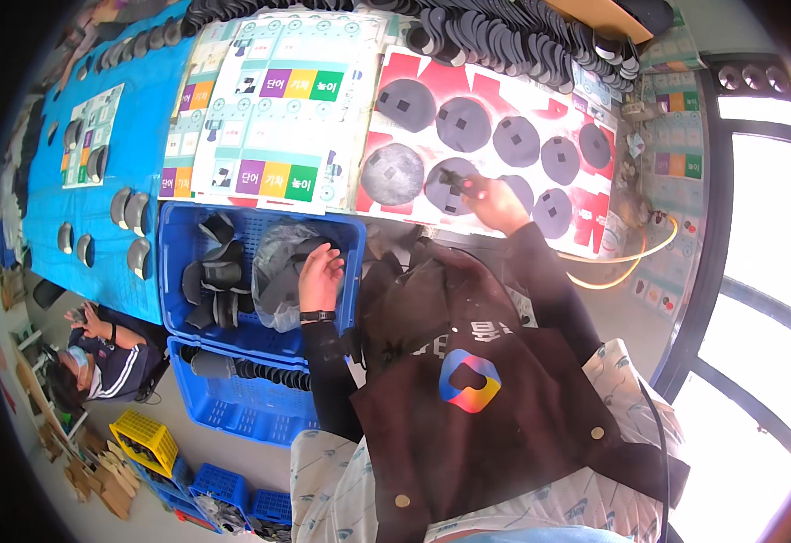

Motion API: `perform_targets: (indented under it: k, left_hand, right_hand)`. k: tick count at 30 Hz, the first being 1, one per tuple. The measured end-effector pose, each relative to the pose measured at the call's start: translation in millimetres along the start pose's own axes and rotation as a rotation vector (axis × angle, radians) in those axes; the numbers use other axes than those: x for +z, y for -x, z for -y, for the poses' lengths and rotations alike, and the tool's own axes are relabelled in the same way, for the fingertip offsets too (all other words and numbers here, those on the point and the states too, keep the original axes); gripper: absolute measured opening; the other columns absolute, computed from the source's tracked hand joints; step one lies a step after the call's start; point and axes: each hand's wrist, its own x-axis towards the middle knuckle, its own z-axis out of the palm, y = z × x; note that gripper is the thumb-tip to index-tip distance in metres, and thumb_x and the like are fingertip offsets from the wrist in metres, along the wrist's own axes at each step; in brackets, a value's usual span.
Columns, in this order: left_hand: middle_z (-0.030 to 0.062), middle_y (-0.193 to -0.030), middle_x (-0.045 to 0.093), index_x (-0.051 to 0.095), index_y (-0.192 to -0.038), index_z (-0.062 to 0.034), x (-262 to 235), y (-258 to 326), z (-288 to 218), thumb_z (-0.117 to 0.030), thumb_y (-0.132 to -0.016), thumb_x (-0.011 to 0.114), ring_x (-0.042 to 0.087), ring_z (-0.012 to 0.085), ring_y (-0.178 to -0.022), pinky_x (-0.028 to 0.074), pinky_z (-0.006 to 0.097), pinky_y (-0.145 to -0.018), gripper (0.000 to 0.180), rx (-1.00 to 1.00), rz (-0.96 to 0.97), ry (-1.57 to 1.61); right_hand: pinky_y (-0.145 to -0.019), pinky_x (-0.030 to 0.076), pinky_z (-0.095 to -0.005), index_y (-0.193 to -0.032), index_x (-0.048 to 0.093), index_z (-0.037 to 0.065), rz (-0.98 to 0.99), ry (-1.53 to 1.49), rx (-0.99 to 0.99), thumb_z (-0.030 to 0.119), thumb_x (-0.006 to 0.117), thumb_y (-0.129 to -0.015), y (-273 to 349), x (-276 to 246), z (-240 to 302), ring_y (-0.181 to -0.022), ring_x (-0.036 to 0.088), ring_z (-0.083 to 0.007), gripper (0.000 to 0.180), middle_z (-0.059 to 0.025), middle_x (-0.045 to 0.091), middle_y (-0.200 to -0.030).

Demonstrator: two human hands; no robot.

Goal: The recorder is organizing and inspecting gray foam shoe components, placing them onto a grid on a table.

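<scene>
Several grey discs (475,133) surround the right hand (497,204), spaced perhaps for easy reach. Its fingers bunch over one; the left hand (321,279) curls beside a clear bag (276,276). Either's grip I cannot tell.

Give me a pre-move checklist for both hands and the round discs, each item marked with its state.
1. Right hand over a disc: ok; it is at a dark disc in the lower row.
2. Right-hand grip on the small dark piece: cannot tell.
3. Left-hand grip: cannot tell; the left hand is at the clear plastic bag in the blue crate.
4. Discs alike in shade: not ok; the lower-left disc is paler.
5. Yellow hose apart from both hands: ok.
</scene>
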Motion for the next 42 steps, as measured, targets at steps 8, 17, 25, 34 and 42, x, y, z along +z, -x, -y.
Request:
perform_targets:
  k: [8,17,25,34,42]
  left_hand:
    - [0.0051,-0.109,0.068,0.062,-0.124,-0.0066,-2.5,-14.4,-6.1,-0.018,-0.096,0.062,0.064,0.0151,-0.093,0.049,0.029,-0.078,0.030,-0.060,0.085,-0.042]
    - [0.0055,-0.110,0.068,0.062,-0.124,-0.0077,10.9,-33.9,-27.8,-0.018,-0.096,0.062,0.064,0.0160,-0.093,0.049,0.030,-0.080,0.030,-0.062,0.172,-0.139]
    - [0.0058,-0.110,0.068,0.062,-0.124,-0.0076,21.8,-20.9,-25.1,-0.018,-0.096,0.062,0.064,0.0160,-0.094,0.050,0.030,-0.081,0.030,0.008,0.151,-0.117]
    - [0.0069,-0.111,0.068,0.061,-0.126,-0.0062,35.4,1.8,12.7,-0.018,-0.097,0.061,0.064,0.0169,-0.094,0.051,0.030,-0.080,0.032,0.002,0.080,-0.072]
    - [0.0091,-0.106,0.070,0.063,-0.121,-0.0050,51.3,8.8,32.9,-0.015,-0.096,0.061,0.065,0.0172,-0.088,0.051,0.030,-0.076,0.026,0.023,0.053,-0.040]
  right_hand:
    - [-0.080,0.051,-0.0500,-0.108,0.069,0.003,-0.169,-0.102,0.298,0.015,0.060,-0.083,41.9,7.0,-33.9,-0.093,0.065,-0.0443,0.029,-0.0280,0.068,-0.093]
    - [-0.073,0.050,-0.0534,-0.097,0.069,0.006,-0.295,-0.072,0.147,0.014,0.055,-0.087,42.1,2.2,-49.2,-0.085,0.064,-0.0468,0.019,-0.0264,0.066,-0.084]
    - [-0.069,0.047,-0.0507,-0.096,0.067,0.002,-0.272,-0.068,0.065,0.015,0.062,-0.085,26.9,-5.6,-60.2,-0.082,0.063,-0.0467,0.017,-0.0273,0.065,-0.085]
    - [-0.070,0.048,-0.0528,-0.091,0.065,0.003,-0.092,-0.001,-0.098,0.012,0.055,-0.083,19.2,-24.1,-79.3,-0.077,0.062,-0.0465,0.016,-0.0263,0.063,-0.079]
    - [-0.074,0.051,-0.0542,-0.096,0.069,0.007,-0.146,0.034,-0.028,0.016,0.055,-0.085,51.3,-23.1,-111.7,-0.082,0.065,-0.0465,0.021,-0.0269,0.066,-0.081]
